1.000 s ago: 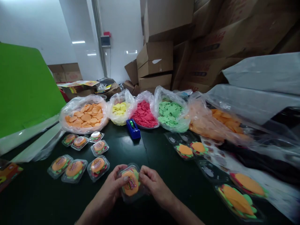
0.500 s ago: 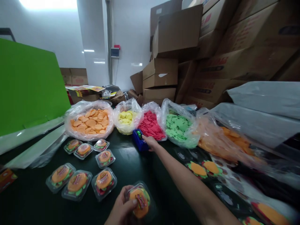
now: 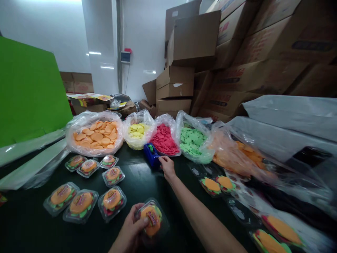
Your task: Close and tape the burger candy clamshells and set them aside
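My left hand (image 3: 133,228) is closed round a clear plastic pack holding a burger-shaped toy (image 3: 152,219), low at the front of the dark table. My right hand (image 3: 166,165) reaches far forward, its fingers pinched at the front end of a blue tape dispenser (image 3: 151,154). Whether a strip of tape is between the fingers is too small to tell.
Several sealed burger packs (image 3: 81,205) lie to the left. Open bags of orange (image 3: 96,133), yellow (image 3: 137,130), red (image 3: 164,140) and green (image 3: 193,140) foam pieces line the back. Open trays with burgers (image 3: 218,184) sit at right. Cardboard boxes (image 3: 195,40) stack behind; a green board (image 3: 26,95) stands left.
My right hand let go of the burger pack and reached out to the blue tape dispenser, then drew back slightly. My left hand alone keeps hold of the pack.
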The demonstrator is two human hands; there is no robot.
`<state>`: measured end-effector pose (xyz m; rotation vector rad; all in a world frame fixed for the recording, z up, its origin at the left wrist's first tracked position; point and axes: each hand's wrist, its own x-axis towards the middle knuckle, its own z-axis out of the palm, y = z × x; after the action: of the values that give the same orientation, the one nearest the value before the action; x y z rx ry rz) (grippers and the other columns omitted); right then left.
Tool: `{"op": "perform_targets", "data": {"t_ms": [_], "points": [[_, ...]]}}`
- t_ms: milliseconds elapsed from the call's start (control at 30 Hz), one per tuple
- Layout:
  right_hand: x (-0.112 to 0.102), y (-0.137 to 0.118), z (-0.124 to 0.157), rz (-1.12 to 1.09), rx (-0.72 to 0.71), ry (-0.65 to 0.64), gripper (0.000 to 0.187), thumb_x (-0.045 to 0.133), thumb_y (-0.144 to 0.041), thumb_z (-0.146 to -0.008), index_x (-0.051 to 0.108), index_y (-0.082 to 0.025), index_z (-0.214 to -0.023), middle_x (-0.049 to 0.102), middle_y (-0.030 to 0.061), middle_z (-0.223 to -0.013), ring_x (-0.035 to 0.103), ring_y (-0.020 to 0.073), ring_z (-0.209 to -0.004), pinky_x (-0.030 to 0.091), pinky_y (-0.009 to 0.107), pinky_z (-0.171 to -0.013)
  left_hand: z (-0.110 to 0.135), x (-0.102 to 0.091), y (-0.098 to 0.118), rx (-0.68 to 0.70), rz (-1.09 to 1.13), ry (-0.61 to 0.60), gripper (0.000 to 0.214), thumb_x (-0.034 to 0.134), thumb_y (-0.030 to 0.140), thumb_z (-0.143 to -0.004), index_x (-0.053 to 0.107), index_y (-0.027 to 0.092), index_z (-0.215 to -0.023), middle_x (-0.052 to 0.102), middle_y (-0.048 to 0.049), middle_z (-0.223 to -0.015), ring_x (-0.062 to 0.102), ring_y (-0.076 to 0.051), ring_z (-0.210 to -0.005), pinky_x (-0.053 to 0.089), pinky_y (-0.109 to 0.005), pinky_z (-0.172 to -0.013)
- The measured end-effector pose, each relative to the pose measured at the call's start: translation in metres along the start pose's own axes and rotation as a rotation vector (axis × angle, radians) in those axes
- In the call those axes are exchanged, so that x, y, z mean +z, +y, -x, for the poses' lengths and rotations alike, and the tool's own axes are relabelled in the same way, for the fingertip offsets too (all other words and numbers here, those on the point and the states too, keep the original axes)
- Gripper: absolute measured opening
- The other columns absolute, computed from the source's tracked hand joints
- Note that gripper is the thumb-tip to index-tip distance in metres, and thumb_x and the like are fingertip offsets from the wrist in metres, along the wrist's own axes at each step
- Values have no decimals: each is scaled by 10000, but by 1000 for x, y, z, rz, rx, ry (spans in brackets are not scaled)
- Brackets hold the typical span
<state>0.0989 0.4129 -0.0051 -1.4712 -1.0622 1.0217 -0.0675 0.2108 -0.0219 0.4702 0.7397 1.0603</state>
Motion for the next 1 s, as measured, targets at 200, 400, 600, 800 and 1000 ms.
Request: {"op": "perform_targets", "data": {"t_ms": [200, 400, 600, 800, 1000], "points": [[1, 9, -7, 121, -30, 2, 265, 554, -314, -908, 577, -142, -1108, 622, 64, -1057, 628, 169, -862, 546, 353, -733, 0, -1, 3, -19, -9, 28, 623, 850, 306, -556, 502, 169, -1055, 670, -113, -956, 672, -290, -845, 507, -348, -681], [1, 10, -14, 275, -4, -5, 252, 552, -311, -907, 586, -151, -1100, 617, 67, -1090, 620, 180, -906, 536, 370, -772, 15, 10, 20, -38, 15, 1, 454, 747, 339, -698, 558, 159, -1069, 671, -111, -997, 661, -272, -882, 517, -348, -708], [-12, -10, 31, 256, -20, -171, 205, 558, -324, -893, 612, -130, -933, 643, 30, -875, 607, 131, -717, 513, 295, -657, 24, 17, 30, 56, -35, 34, 414, 742, 325, -701, 575, 148, -1036, 679, -84, -926, 658, -223, -775, 512, -281, -600], [-85, -29, 144, 88, -72, -574, 243, 651, -383, -748, 572, -168, -667, 560, -30, -553, 498, 105, -537, 414, 249, -572, 36, 18, 19, 89, -97, -36, 373, 737, 301, -719, 588, 143, -1022, 674, -74, -926, 644, -197, -780, 527, -320, -707], [-111, -46, 195, 178, -173, -905, 232, 577, -365, -803, 534, -175, -676, 471, -60, -564, 405, 82, -517, 311, 216, -500, 48, 36, 14, 89, -164, -92, 304, 657, 295, -796, 592, 147, -1054, 660, -77, -960, 632, -197, -814, 533, -325, -715]]}}
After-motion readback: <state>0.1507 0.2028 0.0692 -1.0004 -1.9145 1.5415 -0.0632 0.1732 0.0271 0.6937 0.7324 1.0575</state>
